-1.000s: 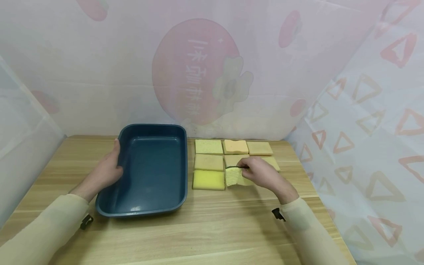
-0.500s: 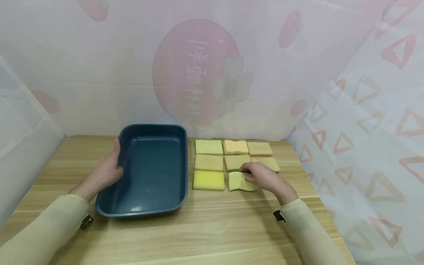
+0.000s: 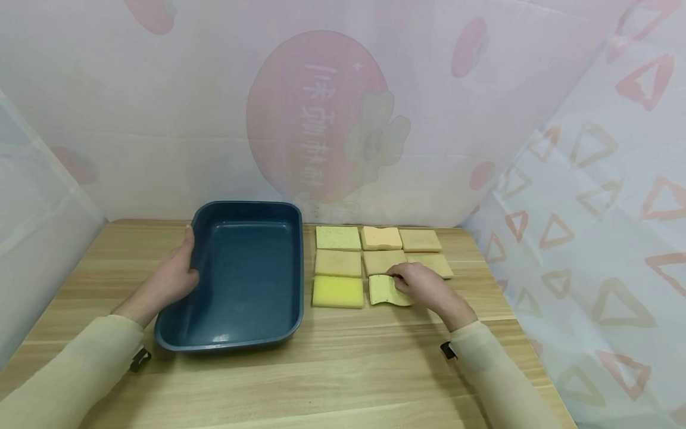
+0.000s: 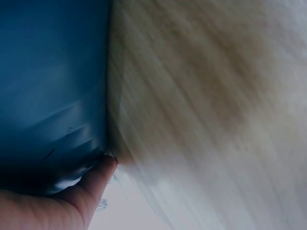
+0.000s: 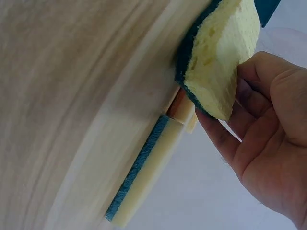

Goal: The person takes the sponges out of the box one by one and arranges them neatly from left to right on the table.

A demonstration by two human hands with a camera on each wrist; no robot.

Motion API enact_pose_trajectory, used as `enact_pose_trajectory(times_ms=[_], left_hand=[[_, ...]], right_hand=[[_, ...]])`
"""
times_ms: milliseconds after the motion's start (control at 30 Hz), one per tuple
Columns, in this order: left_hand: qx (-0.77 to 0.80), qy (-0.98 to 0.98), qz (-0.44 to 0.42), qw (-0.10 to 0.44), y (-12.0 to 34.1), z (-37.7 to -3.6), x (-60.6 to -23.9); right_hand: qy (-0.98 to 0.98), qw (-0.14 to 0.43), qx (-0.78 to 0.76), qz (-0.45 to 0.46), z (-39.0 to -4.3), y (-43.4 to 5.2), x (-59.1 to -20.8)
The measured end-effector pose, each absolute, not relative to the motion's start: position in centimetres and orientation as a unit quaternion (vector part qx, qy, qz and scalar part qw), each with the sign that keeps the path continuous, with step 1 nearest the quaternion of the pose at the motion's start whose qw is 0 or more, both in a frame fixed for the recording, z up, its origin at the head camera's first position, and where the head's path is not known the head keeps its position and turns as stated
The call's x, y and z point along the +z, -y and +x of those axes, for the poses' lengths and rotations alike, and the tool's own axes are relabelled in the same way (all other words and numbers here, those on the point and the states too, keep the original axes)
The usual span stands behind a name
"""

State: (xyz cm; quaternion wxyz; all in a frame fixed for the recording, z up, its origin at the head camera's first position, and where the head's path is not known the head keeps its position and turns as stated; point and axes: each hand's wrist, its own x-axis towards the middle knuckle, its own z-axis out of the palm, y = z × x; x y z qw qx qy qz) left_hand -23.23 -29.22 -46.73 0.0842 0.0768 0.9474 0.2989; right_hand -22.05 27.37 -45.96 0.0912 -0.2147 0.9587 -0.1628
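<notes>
A dark blue tray (image 3: 246, 206) stands left of centre on the wooden table. My left hand (image 3: 179, 275) holds its left rim; in the left wrist view the thumb (image 4: 94, 184) lies against the tray's outer wall (image 4: 48, 86). My right hand (image 3: 408, 281) pinches a pale yellow sponge (image 3: 382, 291) with a wavy edge, low over the table in the front row of a sponge grid. The right wrist view shows this sponge (image 5: 218, 52), its dark green scouring side turned toward the table, between the fingers (image 5: 225, 139) and the thumb.
Several other sponges lie in rows right of the tray: a bright yellow one (image 3: 337, 291) at the front, tan ones (image 3: 337, 263) (image 3: 382, 260) behind, an orange one (image 3: 381, 238) at the back. Another sponge shows edge-on (image 5: 144, 172). Cloth walls enclose the table.
My right hand has lowered the tilted sponge to the table, so it now lies nearly flat in the front row. The left hand and the tray have not moved.
</notes>
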Motion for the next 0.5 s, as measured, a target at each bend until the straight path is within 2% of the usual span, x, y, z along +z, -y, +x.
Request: enact_pose_trajectory(times_ms=[267,500], left_hand=[[0.303,-0.946,0.085,0.078,29.4,-23.2,-46.4],[0.377,-0.914,0.085,0.121,30.6,-23.4,-46.3]], right_hand=[[-0.972,0.032,-0.107,-0.209,-21.5,-26.7,-46.7],[-0.97,0.021,-0.144,-0.195,-21.9,-26.6,-45.7]])
